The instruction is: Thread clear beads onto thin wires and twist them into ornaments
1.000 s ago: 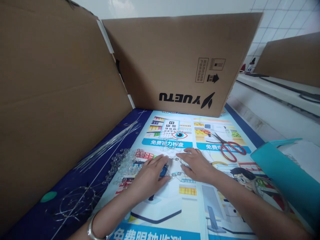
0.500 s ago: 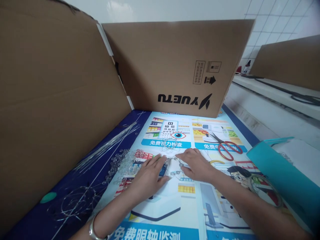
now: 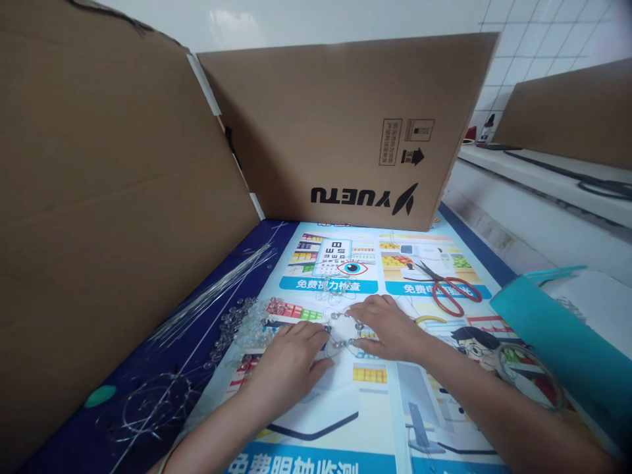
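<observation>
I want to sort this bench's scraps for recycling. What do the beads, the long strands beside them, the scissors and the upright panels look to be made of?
Beads: clear and glossy, glass or acrylic; I cannot tell which.
Strands: thin, silvery, holding straight, probably metal wire.
Scissors: dark metal blades, glossy red handles, likely plastic.
Panels: matte brown corrugated cardboard with printed box markings.

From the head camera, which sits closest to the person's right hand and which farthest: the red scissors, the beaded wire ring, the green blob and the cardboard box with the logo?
1. Beaded wire ring, touching the right hand at its fingertips.
2. Red scissors, just beyond, to the right.
3. Cardboard box, upright at the back.
4. Green blob, far left, near edge.

Box and blob are close to call.
</observation>
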A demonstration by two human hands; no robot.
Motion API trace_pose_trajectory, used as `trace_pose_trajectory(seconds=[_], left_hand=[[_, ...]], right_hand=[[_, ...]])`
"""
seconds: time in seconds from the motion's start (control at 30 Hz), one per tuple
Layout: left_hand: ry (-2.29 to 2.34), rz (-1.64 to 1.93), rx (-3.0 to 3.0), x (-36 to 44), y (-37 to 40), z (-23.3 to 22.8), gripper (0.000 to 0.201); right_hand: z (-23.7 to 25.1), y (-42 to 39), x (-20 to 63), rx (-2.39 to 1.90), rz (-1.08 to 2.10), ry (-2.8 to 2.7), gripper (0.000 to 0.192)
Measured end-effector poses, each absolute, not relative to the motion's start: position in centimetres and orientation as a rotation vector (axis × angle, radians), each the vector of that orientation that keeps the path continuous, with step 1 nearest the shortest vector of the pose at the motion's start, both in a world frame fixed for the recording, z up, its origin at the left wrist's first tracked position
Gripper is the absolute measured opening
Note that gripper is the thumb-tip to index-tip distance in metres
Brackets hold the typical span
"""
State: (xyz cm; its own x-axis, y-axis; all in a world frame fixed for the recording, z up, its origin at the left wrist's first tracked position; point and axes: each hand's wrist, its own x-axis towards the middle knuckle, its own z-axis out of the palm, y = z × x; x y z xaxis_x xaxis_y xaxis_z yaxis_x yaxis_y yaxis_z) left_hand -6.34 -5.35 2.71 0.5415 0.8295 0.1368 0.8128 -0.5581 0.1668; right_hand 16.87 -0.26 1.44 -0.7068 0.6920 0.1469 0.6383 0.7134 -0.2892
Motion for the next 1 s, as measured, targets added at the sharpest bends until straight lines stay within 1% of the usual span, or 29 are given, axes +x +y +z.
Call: trace_pose_trajectory(seconds=[0.27, 0.63, 0.87, 1.0], left_hand=[[1.512, 0.224, 2.691, -5.3, -5.9, 2.2, 0.022], [1.57, 0.123, 2.66, -4.5, -6.5, 2.9, 0.016], [1.55, 0.069, 2.655, -4.5, -6.8, 3.3, 0.025], [1.564, -0.014, 2.678, -4.3, -7.1, 3.4, 0.035]], right_hand=[[0.8, -0.5, 16.3, -1.13, 0.266, -2.615, 0.053], [0.7, -1.2, 15.5, -1.2, 0.205, -2.564, 0.052], [0.5, -1.3, 15.5, -1.194, 0.208, -2.554, 0.054], [0.5, -1.4, 15.4, -1.21, 0.192, -2.537, 0.054]])
